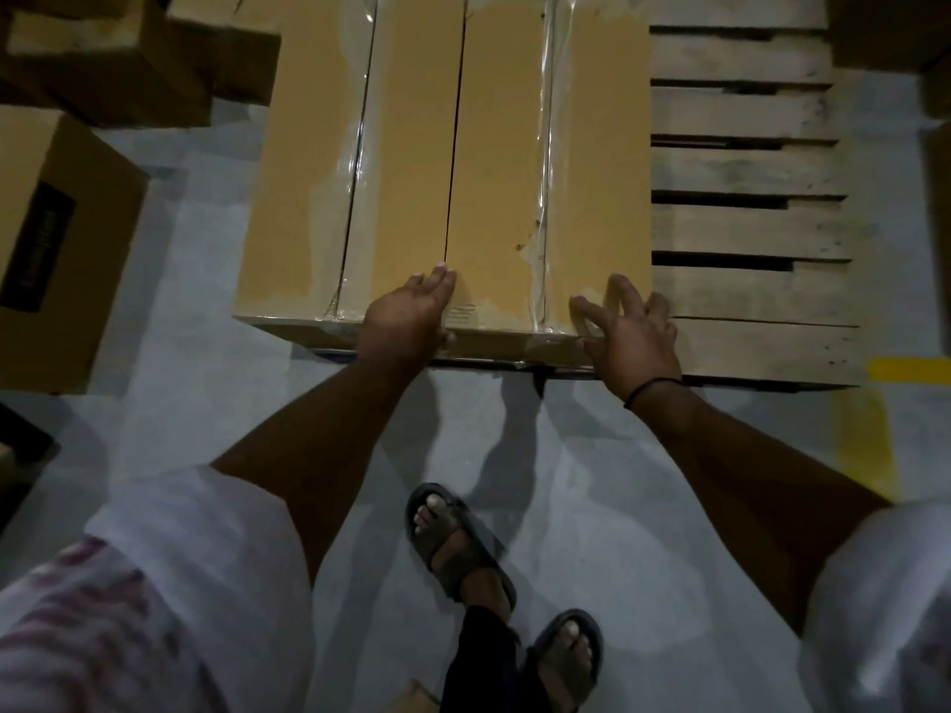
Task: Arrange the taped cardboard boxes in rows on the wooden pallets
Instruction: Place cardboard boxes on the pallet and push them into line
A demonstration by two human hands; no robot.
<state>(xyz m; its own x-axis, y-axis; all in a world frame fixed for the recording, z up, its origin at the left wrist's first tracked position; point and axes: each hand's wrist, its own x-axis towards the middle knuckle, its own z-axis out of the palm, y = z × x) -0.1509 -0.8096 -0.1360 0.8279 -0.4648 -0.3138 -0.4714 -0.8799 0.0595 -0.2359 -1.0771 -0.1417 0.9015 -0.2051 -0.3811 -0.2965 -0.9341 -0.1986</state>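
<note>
Two long taped cardboard boxes lie side by side on a wooden pallet (746,223), the left box (309,162) and the right box (592,162), with a dark seam between them. My left hand (411,311) rests flat on the near top edge at that seam, fingers straight. At the near right corner of the right box, my right hand (633,326) touches the cardboard with fingers spread and loosely bent. Clear tape runs lengthwise along each box top.
The pallet's bare slats stretch to the right of the boxes. More cardboard boxes (56,239) stand on the grey floor at the left and back left (103,59). Yellow floor marking (875,429) runs at the right. My sandalled feet (458,537) are below.
</note>
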